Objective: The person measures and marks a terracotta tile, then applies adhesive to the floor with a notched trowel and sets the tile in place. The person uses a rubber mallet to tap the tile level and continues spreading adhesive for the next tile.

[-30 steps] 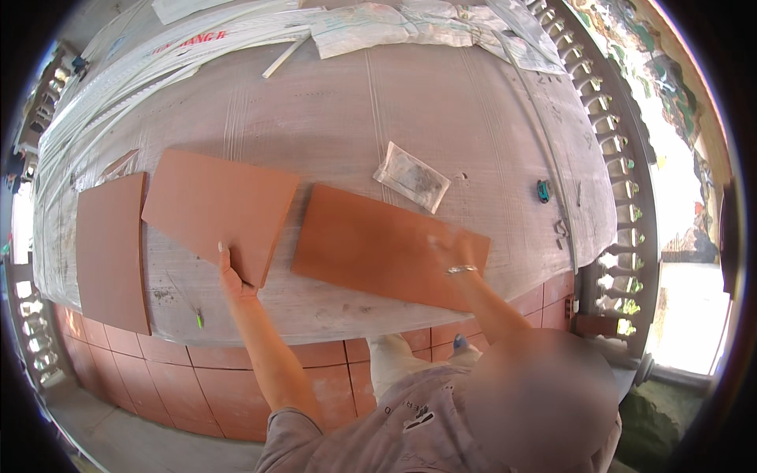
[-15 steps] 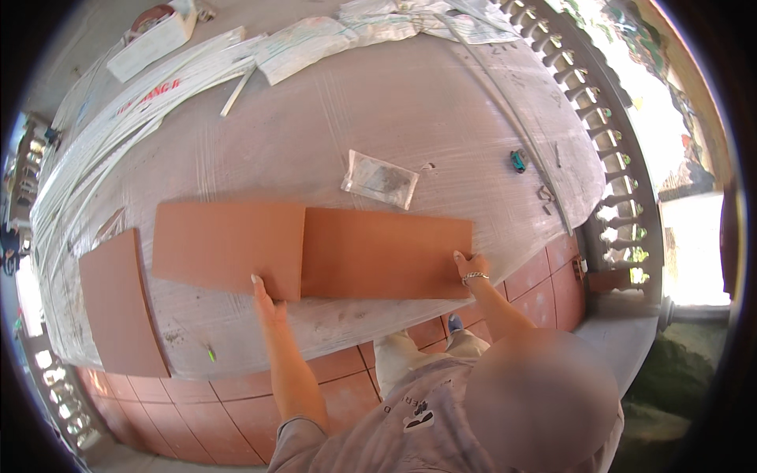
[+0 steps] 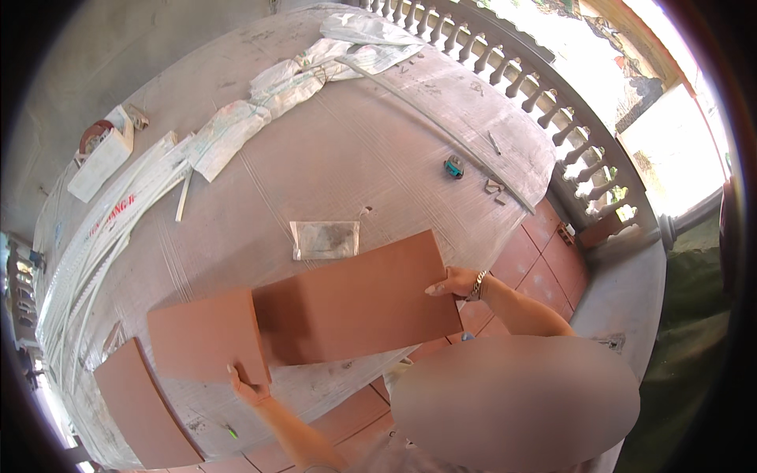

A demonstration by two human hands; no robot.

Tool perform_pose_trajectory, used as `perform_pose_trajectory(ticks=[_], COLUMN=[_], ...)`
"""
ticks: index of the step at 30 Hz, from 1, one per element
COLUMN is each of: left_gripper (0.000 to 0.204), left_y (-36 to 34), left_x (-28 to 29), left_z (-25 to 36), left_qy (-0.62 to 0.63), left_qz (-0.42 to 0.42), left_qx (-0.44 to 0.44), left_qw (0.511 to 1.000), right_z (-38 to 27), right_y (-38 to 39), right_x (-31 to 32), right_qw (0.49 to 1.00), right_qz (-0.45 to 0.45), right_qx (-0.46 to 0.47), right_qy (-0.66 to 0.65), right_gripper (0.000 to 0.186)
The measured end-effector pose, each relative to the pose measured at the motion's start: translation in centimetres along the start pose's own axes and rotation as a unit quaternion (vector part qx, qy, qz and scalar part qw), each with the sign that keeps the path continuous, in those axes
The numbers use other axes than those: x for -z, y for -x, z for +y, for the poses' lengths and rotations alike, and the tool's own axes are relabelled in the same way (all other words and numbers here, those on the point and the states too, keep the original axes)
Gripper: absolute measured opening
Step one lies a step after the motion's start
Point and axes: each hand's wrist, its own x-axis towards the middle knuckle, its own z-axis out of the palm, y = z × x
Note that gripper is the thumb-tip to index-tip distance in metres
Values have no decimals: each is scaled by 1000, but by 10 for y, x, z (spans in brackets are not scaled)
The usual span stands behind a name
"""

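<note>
Two flat reddish-brown boards lie end to end on a large plastic-covered surface (image 3: 292,150). The left board (image 3: 201,335) overlaps the near end of the right board (image 3: 363,299) and casts a shadow on it. My left hand (image 3: 250,389) is closed on the left board's lower right corner, thumb on top and the other fingers hidden beneath. At the right board's outer edge, my right hand (image 3: 457,284), with a chain bracelet at the wrist, grips with its thumb on top. That end looks lifted. A third brown board (image 3: 146,402) lies apart at the lower left.
Beyond the boards rests a clear plastic packet (image 3: 326,240). A teal tape measure (image 3: 453,167) sits near a long thin rod (image 3: 434,130). White strips (image 3: 118,225) and a white box (image 3: 102,162) lie at left. A balustrade (image 3: 536,98) runs along the right.
The view has shifted and turned. The right board's outer end has swung away from me and appears raised, with my right hand on it. Both hands keep their hold.
</note>
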Motion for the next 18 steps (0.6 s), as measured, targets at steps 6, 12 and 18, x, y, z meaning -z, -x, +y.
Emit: perform_pose_trajectory(ticks=[6, 12, 18], left_gripper=[48, 47, 26], left_y=[-30, -10, 69], left_x=[-16, -70, -169], left_z=[48, 69, 22], left_qy=[-54, -232, -259], left_qz=[90, 51, 66], left_qx=[-82, -318, -379], left_qw=[991, 918, 886], right_z=[-13, -18, 2], right_y=[14, 90, 245], right_x=[-47, -28, 82], right_qw=[989, 984, 938], right_qz=[-2, 28, 177], right_qx=[147, 148, 206], right_qy=[-24, -92, -217], right_gripper=[36, 31, 26])
